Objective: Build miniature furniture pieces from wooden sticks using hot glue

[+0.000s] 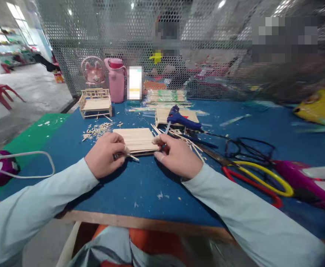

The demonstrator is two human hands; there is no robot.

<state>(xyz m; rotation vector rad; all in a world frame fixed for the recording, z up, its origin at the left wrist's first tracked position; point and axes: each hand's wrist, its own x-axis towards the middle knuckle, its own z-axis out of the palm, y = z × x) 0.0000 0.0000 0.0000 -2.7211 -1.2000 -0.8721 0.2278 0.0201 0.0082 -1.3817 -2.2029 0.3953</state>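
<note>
A flat panel of pale wooden sticks [137,138] laid side by side lies on the blue tabletop in front of me. At its left front corner, my left hand [107,154] is closed with fingers and thumb pinched. A short thin stick [134,158] juts out from beneath those fingertips; whether it is fixed to the panel I cannot tell. My right hand [176,154] grips the right front corner between thumb and fingers. Just beyond the panel, a blue glue gun [184,120] rests on another stick piece [162,115], its nozzle pointing towards the panel.
Loose sticks [190,142] and scissors with red and yellow handles [262,178] lie right. Wood scraps [98,129] lie left. Behind stand a small stick-built bed [97,105], a pink bottle [116,83], a lit phone [135,83] and bundled sticks [166,95] before a perforated metal screen [109,29].
</note>
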